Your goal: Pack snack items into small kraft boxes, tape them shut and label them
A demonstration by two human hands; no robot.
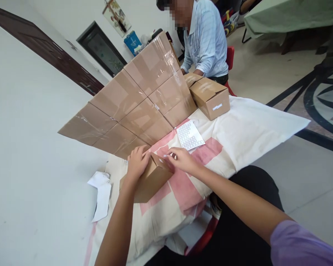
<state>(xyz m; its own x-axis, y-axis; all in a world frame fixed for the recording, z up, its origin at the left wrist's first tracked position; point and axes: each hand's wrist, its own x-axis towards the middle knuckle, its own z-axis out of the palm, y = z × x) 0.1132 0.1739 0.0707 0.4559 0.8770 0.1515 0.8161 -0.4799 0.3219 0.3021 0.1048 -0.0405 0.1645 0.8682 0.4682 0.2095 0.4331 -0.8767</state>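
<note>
A closed cardboard box (152, 181) stands at a slant on the cloth-covered table in front of me. My left hand (137, 162) lies over its top, fingers curled against the far edge, steadying it. Close to the box's right end, my right hand (180, 159) pinches a small white sticker (165, 156) between thumb and fingertips. A white label (161, 160) shows on that end of the box. Just beyond my right hand, a sheet of stickers (190, 135) with rows of small printed labels lies on the cloth.
Behind the box, a tall wall of taped cardboard boxes (133, 103) leans across the table. Another labelled box (211, 98) stands to its right. A person in a light blue shirt (208, 40) sits opposite. White paper (101, 195) lies at the left edge, beside the wall.
</note>
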